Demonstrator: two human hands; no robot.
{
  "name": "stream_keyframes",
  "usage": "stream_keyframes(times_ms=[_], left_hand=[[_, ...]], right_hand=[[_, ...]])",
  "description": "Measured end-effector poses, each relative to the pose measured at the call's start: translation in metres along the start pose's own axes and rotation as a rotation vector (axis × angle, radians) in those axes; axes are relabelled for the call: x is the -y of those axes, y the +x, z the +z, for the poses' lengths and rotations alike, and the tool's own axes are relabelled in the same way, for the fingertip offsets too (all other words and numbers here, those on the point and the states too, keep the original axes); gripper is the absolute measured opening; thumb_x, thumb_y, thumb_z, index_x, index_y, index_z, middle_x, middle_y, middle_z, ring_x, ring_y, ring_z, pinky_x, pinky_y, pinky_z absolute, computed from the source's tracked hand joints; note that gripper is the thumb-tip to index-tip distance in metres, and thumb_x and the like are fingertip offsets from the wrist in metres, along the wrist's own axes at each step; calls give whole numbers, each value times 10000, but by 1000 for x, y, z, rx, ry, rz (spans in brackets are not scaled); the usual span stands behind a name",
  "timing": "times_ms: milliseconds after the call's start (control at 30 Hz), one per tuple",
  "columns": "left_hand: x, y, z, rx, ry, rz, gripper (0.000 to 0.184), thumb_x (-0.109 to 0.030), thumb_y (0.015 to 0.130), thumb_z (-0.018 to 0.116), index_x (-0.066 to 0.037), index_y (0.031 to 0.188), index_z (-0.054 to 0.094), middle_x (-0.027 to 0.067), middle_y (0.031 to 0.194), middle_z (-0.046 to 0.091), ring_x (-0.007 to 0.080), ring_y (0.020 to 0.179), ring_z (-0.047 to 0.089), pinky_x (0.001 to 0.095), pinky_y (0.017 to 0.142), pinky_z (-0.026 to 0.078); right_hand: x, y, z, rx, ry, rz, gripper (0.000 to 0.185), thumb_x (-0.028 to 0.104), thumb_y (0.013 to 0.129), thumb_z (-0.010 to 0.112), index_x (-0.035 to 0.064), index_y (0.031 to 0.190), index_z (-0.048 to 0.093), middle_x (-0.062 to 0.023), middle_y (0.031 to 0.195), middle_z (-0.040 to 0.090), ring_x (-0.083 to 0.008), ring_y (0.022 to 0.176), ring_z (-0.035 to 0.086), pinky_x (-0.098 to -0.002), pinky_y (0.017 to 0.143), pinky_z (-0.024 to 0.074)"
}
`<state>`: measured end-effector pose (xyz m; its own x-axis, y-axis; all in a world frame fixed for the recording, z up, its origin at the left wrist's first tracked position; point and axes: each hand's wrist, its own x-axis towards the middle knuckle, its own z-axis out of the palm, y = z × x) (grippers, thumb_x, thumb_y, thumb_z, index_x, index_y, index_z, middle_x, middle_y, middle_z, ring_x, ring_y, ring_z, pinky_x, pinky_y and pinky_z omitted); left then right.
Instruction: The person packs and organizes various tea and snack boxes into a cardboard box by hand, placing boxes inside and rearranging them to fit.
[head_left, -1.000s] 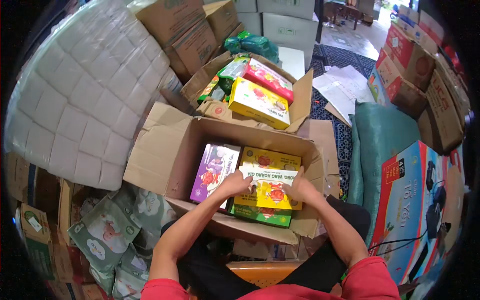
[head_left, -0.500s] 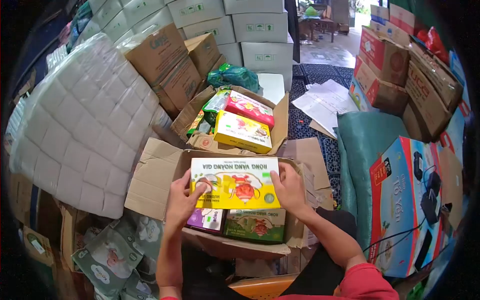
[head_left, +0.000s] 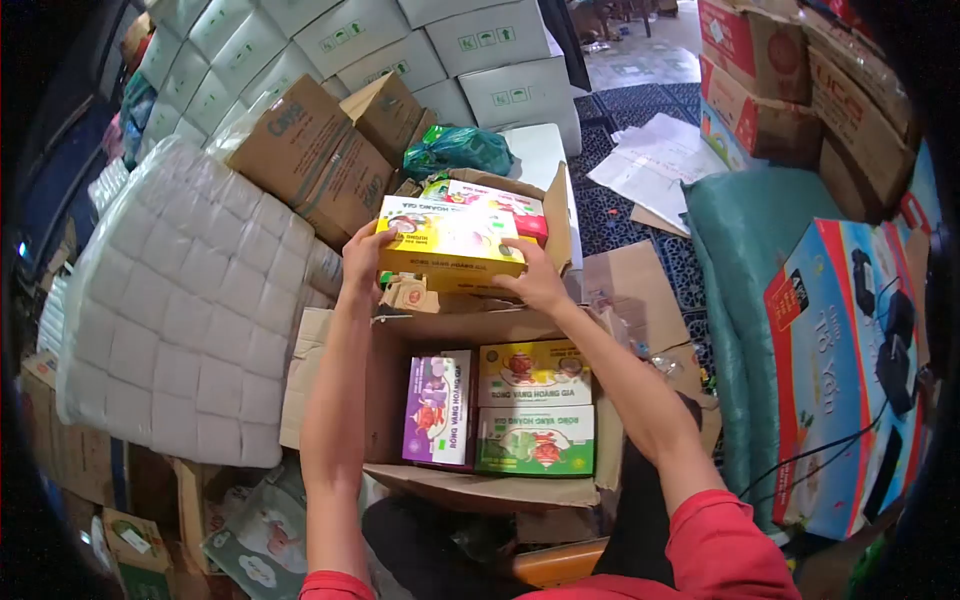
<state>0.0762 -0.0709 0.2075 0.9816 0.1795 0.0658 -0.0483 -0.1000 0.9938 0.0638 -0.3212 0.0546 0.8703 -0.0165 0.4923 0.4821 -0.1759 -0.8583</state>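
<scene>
A yellow-and-white printed packet box point(head_left: 450, 232) is gripped at its two ends, by my left hand point(head_left: 364, 255) and my right hand point(head_left: 534, 278). Both hands are over the far carton point(head_left: 557, 215), where a pink-and-white box point(head_left: 495, 195) shows just behind. The yellow box hides most of that carton's contents. Closer to me, the near carton point(head_left: 470, 326) stands with its flaps apart. Inside it lie a purple-and-white box point(head_left: 437, 408) on the left, another yellow box point(head_left: 535, 373) and a green box point(head_left: 537, 440) on the right.
A plastic-wrapped white bundle point(head_left: 190, 310) leans at left. White cartons point(head_left: 390, 62) are stacked behind brown cartons point(head_left: 310, 150). To the right are a teal sack point(head_left: 765, 250), a red-and-blue carton point(head_left: 810, 400) with black cables, and stacked cartons point(head_left: 755, 105). White paper point(head_left: 660, 165) lies on the floor.
Both hands have carried the yellow box forward, from above the near carton to the far one. The purple, yellow and green boxes in the near carton are now uncovered. The view has shifted slightly.
</scene>
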Motion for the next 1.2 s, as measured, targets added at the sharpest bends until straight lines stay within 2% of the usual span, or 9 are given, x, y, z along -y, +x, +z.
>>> stream_keyframes(times_ms=[167, 200, 367, 467, 633, 700, 867, 1033, 1200], left_hand=[[31, 30, 25, -47, 83, -96, 338, -37, 802, 634, 32, 1132, 646, 82, 997, 683, 134, 864, 643, 248, 776, 489], [53, 46, 22, -59, 150, -44, 384, -114, 798, 637, 27, 1155, 637, 130, 990, 691, 203, 867, 659, 298, 793, 495], [100, 34, 54, -65, 853, 347, 465, -316, 802, 612, 18, 1126, 614, 262, 958, 665, 405, 928, 633, 407, 832, 490], [100, 22, 71, -220, 1017, 245, 491, -348, 826, 572, -16, 1189, 569, 258, 1024, 649, 432, 985, 599, 503, 915, 426], [92, 5, 69, -321, 1383, 159, 523, -410, 839, 550, -116, 1270, 521, 243, 1158, 611, 451, 1091, 548, 621, 982, 307], [95, 8, 44, -4, 1029, 119, 551, -426, 838, 582, -90, 1270, 523, 219, 1154, 626, 401, 1099, 572, 490, 965, 410], [102, -77, 9, -64, 607, 246, 487, -279, 845, 656, 3, 1229, 555, 182, 1039, 662, 271, 981, 631, 357, 835, 486], [114, -157, -52, -176, 339, -91, 350, -189, 910, 595, 11, 1198, 588, 86, 940, 667, 107, 802, 594, 233, 708, 479], [85, -205, -69, -76, 569, -279, 428, -290, 909, 592, 49, 1170, 591, 173, 920, 690, 191, 775, 653, 312, 727, 506]], right_hand=[[5, -14, -1, 6, -140, -11, 269, 62, 747, 626, -2, 1008, 646, -205, 1013, 635, -362, 950, 605, -427, 848, 488], [2, -17, 4, -65, -174, -70, 220, 62, 762, 610, -34, 956, 649, -215, 991, 623, -368, 965, 584, -424, 872, 474], [9, -27, 0, 118, -246, -62, 239, 83, 795, 597, -38, 997, 640, -260, 1138, 579, -395, 1109, 533, -433, 976, 433], [17, -36, -2, 195, -374, -92, 244, 115, 815, 585, -40, 996, 639, -271, 1288, 500, -368, 1235, 465, -417, 1031, 408], [14, -37, -4, 229, -390, -139, 238, 140, 827, 585, -37, 975, 643, -278, 1261, 522, -383, 1194, 494, -419, 1019, 413], [13, -34, -6, 281, -399, -135, 237, 152, 840, 601, -10, 1005, 654, -273, 1265, 529, -392, 1183, 508, -412, 1025, 403], [13, -38, -6, 250, -389, -204, 244, 142, 830, 572, -40, 979, 636, -267, 1211, 548, -399, 1144, 514, -421, 986, 433], [17, -45, 0, 175, -424, -245, 271, 135, 840, 558, -23, 1053, 616, -223, 1168, 564, -383, 1122, 522, -432, 975, 432], [57, -51, 13, 125, -481, -548, 299, 56, 771, 590, 19, 1067, 600, -169, 1118, 556, -324, 1058, 532, -425, 896, 452]])
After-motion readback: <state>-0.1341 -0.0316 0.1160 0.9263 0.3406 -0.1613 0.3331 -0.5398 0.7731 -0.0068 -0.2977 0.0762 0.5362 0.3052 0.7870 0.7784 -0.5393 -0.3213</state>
